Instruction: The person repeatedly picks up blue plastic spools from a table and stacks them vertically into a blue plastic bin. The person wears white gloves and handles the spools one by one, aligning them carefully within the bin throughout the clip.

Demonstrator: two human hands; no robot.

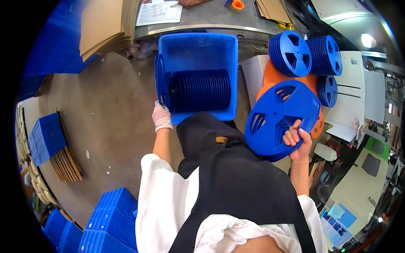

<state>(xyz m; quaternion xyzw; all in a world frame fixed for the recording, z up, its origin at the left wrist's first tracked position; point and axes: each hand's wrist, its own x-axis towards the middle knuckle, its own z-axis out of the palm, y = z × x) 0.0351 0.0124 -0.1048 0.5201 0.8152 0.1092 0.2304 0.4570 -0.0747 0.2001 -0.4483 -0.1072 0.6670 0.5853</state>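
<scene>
My left hand (162,117), in a pale glove, is closed on the lower edge of a blue reel (160,80) held edge-on at the left wall of a blue plastic bin (198,41). Inside that bin lies a row of dark blue reels (201,90), packed side by side. On the right, my bare right hand (297,140) has its fingers curled on the near part of a large blue spoked reel (263,128). More reels are stacked beneath that one. Part of its grip is hidden by the fingers.
Two stacks of blue reels (295,50) (331,55) and a smaller stack (328,91) stand right, near orange discs (270,76). Cardboard sheets (101,25) rise at far left. A metal table (202,17) borders the bin's far side. Blue crates (107,219) stand at lower left.
</scene>
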